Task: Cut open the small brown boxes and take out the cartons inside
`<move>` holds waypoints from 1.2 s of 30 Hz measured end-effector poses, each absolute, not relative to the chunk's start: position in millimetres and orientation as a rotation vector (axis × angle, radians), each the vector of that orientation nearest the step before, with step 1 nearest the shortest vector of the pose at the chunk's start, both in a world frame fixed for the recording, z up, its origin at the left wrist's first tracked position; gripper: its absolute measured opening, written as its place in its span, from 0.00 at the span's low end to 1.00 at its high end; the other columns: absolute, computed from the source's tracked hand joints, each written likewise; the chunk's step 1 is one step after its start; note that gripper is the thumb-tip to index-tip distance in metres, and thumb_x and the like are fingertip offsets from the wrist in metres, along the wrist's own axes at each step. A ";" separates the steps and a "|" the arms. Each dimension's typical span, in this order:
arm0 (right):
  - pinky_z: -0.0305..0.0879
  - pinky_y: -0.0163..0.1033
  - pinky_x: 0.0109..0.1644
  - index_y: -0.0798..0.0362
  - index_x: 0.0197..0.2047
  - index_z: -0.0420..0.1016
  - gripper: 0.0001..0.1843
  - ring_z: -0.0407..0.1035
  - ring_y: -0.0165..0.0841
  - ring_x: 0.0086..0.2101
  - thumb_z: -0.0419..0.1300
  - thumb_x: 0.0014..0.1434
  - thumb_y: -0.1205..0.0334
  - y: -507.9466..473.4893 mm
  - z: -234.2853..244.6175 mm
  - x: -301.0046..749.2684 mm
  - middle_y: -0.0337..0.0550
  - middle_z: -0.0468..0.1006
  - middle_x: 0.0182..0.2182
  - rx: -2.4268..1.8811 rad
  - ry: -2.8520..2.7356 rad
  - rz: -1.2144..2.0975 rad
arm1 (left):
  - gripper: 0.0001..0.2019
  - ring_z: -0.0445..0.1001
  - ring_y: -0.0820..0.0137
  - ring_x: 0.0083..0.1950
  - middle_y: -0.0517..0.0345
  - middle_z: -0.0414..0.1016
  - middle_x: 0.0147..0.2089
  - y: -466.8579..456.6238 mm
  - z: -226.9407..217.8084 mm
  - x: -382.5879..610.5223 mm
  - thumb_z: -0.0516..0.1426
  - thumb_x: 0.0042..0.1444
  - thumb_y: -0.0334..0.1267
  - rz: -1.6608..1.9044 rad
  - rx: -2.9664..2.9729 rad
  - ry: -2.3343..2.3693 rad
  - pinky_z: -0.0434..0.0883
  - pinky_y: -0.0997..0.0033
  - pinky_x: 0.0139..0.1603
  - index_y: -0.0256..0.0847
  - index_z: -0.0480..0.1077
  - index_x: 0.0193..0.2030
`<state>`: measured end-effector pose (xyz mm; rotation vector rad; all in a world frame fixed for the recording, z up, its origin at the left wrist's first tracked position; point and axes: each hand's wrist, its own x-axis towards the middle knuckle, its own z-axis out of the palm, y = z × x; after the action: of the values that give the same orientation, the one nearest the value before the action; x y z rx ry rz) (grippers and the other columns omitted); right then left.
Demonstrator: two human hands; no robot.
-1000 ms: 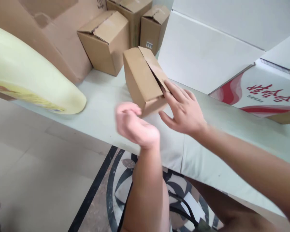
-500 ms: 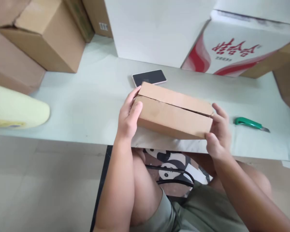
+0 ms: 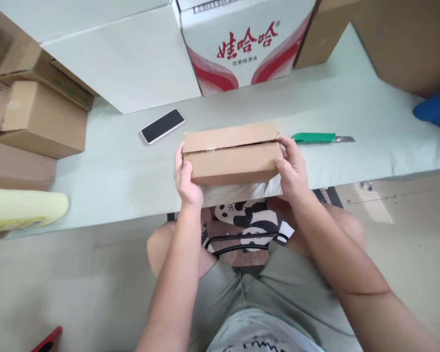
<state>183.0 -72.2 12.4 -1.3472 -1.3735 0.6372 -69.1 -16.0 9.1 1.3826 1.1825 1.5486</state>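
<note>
A small brown cardboard box (image 3: 234,164) is held between my two hands at the front edge of the table. Its two top flaps meet along a narrow gap running left to right. My left hand (image 3: 187,178) grips the left end, thumb on the near side and fingers around the far corner. At the right end, my right hand (image 3: 293,166) clasps the box with its thumb in front and fingers behind. Just beyond my right fingers lies a green utility knife (image 3: 317,138) with its blade out. What the box holds is hidden.
A phone (image 3: 163,126) lies on the pale green tablecloth (image 3: 121,181). Behind it stand a white carton (image 3: 132,63) and a red-and-white water carton (image 3: 245,54). Brown boxes (image 3: 55,117) and a pale yellow roll (image 3: 25,208) sit left; a blue object (image 3: 438,110) is at right.
My view has swung to the right, so the table's contents appear shifted left. Both hands still hold the box, which now looks more level across the view.
</note>
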 end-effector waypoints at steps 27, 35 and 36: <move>0.68 0.59 0.69 0.40 0.61 0.65 0.26 0.70 0.44 0.61 0.57 0.59 0.52 -90.7 15.7 219.6 0.46 0.73 0.61 -1.206 -1.020 0.651 | 0.13 0.75 0.55 0.68 0.56 0.78 0.60 7.5 83.5 -17.3 0.60 0.70 0.50 0.992 1.636 1.378 0.69 0.47 0.73 0.47 0.77 0.53; 0.66 0.58 0.67 0.50 0.53 0.71 0.25 0.73 0.43 0.57 0.52 0.54 0.50 -77.7 9.7 254.7 0.51 0.77 0.55 -1.319 -0.925 0.657 | 0.14 0.79 0.65 0.48 0.58 0.80 0.40 16.3 94.3 6.5 0.52 0.71 0.30 0.811 1.809 1.577 0.74 0.65 0.57 0.41 0.74 0.34; 0.65 0.57 0.68 0.50 0.52 0.73 0.23 0.73 0.42 0.57 0.52 0.55 0.53 -73.5 10.2 262.8 0.51 0.78 0.54 -1.443 -0.960 0.571 | 0.14 0.79 0.65 0.47 0.58 0.80 0.39 15.4 94.9 6.8 0.52 0.70 0.29 0.809 1.794 1.582 0.74 0.67 0.55 0.41 0.74 0.34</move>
<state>262.8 -73.5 10.2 -1.4425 -0.9602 0.5709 6.8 15.4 94.9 1.7936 1.5821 0.8093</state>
